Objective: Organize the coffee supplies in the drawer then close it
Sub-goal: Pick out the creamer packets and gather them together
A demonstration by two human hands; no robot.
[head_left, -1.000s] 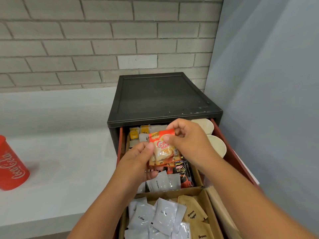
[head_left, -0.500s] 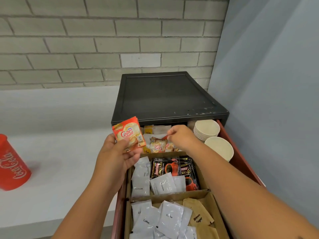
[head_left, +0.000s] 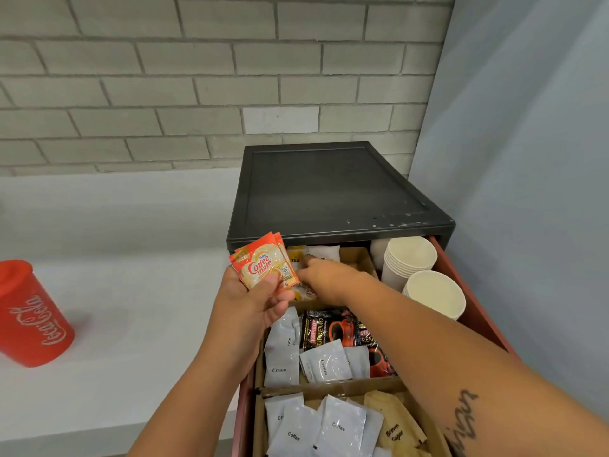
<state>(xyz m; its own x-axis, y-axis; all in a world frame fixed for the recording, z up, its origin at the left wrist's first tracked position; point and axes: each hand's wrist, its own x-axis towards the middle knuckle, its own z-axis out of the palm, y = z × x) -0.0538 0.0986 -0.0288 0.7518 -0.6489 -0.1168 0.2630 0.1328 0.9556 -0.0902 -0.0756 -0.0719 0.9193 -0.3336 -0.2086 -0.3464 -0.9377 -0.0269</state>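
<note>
The drawer [head_left: 468, 311] stands pulled out from under a dark cabinet [head_left: 333, 189] that sits in the corner where the brick wall [head_left: 197, 77] meets a plain pale wall [head_left: 527, 143]. Cardboard dividers split the drawer into compartments.

The left hand [head_left: 250, 305] hovers over the drawer's left edge, thumb and fingers pinching a small stack of orange creamer packets [head_left: 262, 263] held upright, label toward the camera. The right hand [head_left: 324, 278] reaches into the rear compartment, fingers curled down among the small packets there, beside a yellow tea bag [head_left: 295, 255] and a white sachet [head_left: 324, 252]. Whether its fingertips grip anything cannot be told, since the hand itself covers them.

In the middle compartment lie white cream sachets [head_left: 324, 366], some overlapping, and black coffee packets [head_left: 333, 329] printed with red cups, partly under the right forearm. The near compartment holds white coffee sachets [head_left: 341, 428] on the left and brown sugar packets [head_left: 395, 430] on the right. Along the drawer's right side two stacks of paper cups [head_left: 412, 258] lie on their sides, open mouths toward the camera.

On the white tabletop [head_left: 131, 308], well apart from the drawer at the left edge of the view, stands a red cup [head_left: 31, 315] with white lettering.
</note>
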